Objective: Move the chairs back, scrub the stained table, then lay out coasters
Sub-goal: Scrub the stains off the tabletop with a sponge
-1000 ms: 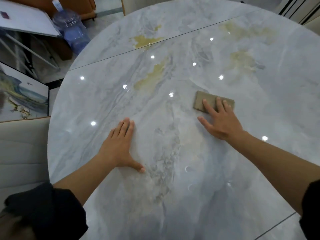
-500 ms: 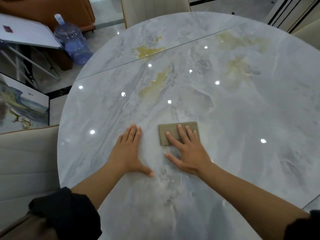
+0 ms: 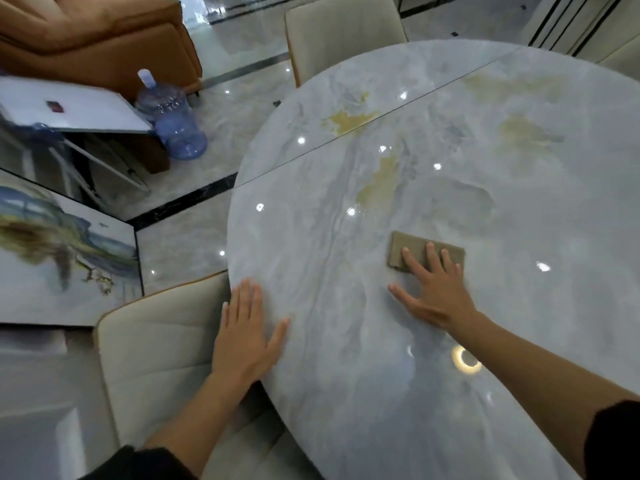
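The round surface (image 3: 502, 323) is glossy grey-white marble with darker veining, and ceiling lights glint off it as small bright spots. A thin straight seam crosses its far-left part. Yellowish stains (image 3: 349, 121) lie in irregular patches along that seam and further right. A tan pad (image 3: 408, 247), flat, rectangular and matte (whether cloth or sponge is hard to tell), lies on the surface nearer the person than the stains. The right hand (image 3: 440, 299) presses down on it with its fingers (image 3: 433, 256) straight and slightly spread; their tips cover the near-right part of the pad, leaving its left end bare. The thumb is splayed out to the left and rests on bare marble, off the pad, so nothing is gripped. The left hand (image 3: 242, 337) lies flat at the surface's left rim, well apart from the pad, with fingers (image 3: 247, 296) straight and close together, thumb angled out to the right, holding nothing. A cream chair (image 3: 149, 351) with padded, stitched upholstery sits just under that rim, and a second chair (image 3: 343, 32) of the same kind stands at the far side. On the polished tile floor are a blue translucent water jug (image 3: 173, 123) and an orange sofa (image 3: 86, 39).
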